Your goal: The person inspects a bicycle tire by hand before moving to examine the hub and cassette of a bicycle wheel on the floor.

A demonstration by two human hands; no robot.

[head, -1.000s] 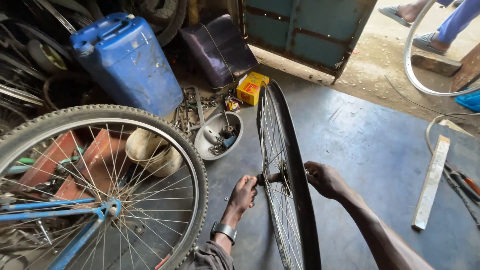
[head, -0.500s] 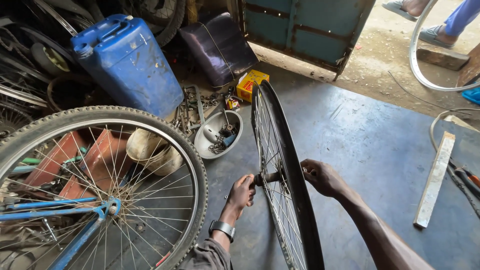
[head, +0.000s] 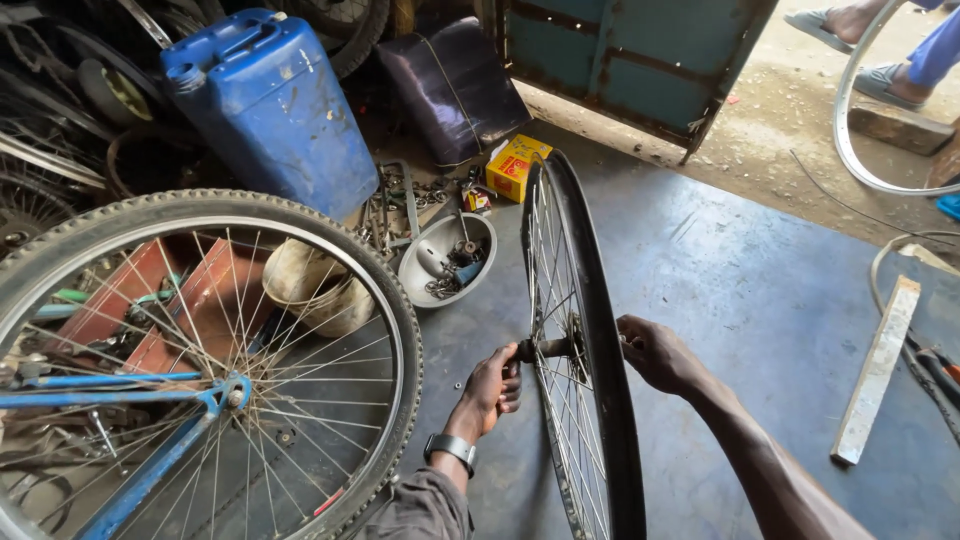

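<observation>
nearest, the left hand (head: 495, 385), a watch on its wrist, was curled around the left end of the axle (head: 548, 348) of a bare spoked wheel (head: 590, 330), fingers closed on the stub. across the rim, the right hand (head: 655, 352) pressed against the hub's far side; whether those fingers were gripping or only resting there could not be told, since the rim hid them. the wheel stood upright on edge on the grey floor (head: 760, 300), between the two hands, its rim running away from the camera. just to the left stood a tyred bicycle wheel (head: 210, 350) held in a blue fork (head: 160, 460). beyond that lay a pale metal bowl (head: 440, 262) of small parts, with a yellow box (head: 518, 166) near the bare wheel's far edge. farther back sat a blue jerrycan (head: 270, 100) and a green metal door (head: 640, 55). off right, a white strip (head: 878, 370) lay flat, and someone's sandalled feet (head: 850, 25) were outside.
</observation>
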